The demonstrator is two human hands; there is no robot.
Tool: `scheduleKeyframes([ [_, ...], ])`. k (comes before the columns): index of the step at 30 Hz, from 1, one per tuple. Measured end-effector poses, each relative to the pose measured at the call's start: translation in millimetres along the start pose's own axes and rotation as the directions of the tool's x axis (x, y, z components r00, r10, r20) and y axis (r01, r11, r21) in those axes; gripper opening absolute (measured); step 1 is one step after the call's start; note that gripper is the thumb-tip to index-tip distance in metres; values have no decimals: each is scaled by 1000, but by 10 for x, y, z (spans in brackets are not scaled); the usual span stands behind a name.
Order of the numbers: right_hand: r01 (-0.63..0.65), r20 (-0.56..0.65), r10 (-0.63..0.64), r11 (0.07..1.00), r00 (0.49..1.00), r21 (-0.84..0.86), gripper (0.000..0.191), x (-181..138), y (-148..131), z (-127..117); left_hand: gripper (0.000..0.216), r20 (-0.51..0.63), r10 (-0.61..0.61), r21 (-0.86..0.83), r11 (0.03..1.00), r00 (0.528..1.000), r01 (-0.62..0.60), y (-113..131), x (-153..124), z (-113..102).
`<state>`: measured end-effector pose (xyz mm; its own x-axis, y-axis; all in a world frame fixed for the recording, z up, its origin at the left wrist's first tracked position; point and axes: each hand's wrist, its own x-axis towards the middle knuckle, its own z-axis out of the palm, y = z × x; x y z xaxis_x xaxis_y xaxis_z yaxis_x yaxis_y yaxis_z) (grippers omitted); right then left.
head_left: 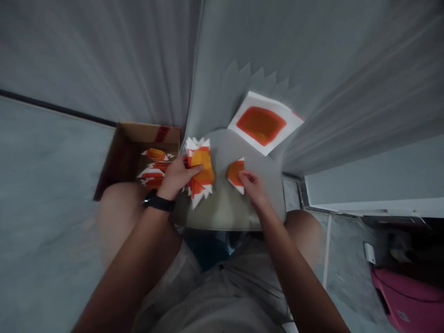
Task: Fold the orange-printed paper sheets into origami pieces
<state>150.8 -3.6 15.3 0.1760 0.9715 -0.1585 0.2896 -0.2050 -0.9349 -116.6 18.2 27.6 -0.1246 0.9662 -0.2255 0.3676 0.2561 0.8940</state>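
My left hand (176,177) is shut on a bundle of white paper pieces (199,173) with jagged edges and orange-red print, and its fingers lie across the orange centre. A black wristband (158,202) circles that wrist. My right hand (252,187) grips a smaller orange-and-white paper piece (235,173) at its edge. Both hands are over a rounded grey board (225,208) on my lap. Beyond them, a white sheet with an orange-red patch (261,125) lies partly on the board.
To the left, an open cardboard box (135,148) holds several similar printed paper pieces. Pleated grey fabric (347,78) rises behind the board. My bare knees flank it. A pink object (405,296) stands on the floor at lower right.
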Motion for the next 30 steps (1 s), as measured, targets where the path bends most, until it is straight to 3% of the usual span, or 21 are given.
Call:
scheduleKeyframes([
  [4, -25, 36, 28, 996, 999, -88, 57, 164, 47, 376, 59, 166, -57, -470, 873, 984, 130, -47, -24, -46],
  [7, 32, 67, -23, 990, 997, -140, 63, 228, -32, 745, 59, 202, -95, -584, 787, 975, 197, -67, -16, -135],
  [10, 200, 186, -162, 957, 969, -209, 56, 177, -154, 1001, 62, 192, -63, -590, 790, 979, 167, -79, 25, -181],
  [14, 367, 260, -274, 814, 926, -451, 43, 30, -234, 1035, 69, 132, 23, -501, 864, 991, 47, -104, 76, -116],
  [18, 449, 257, -368, 725, 893, -522, 43, 30, -149, 908, 77, 123, 78, -377, 926, 989, -26, -110, 106, -50],
  [22, 465, 269, -382, 776, 884, -426, 43, 164, -69, 793, 83, 129, 158, -237, 964, 979, -124, -73, 127, -59],
  [24, 454, 299, -362, 823, 883, -341, 42, 214, -80, 729, 77, 74, 215, -49, 976, 974, -212, -55, 138, -73],
  [27, 411, 304, -334, 879, 892, -240, 41, 176, -140, 571, 66, -7, 316, 268, 915, 949, -303, -45, 150, -77],
  [30, 406, 215, -368, 898, 905, -172, 38, -40, -196, 294, 79, -81, 362, 291, 900, 929, -325, -58, 173, -52],
])
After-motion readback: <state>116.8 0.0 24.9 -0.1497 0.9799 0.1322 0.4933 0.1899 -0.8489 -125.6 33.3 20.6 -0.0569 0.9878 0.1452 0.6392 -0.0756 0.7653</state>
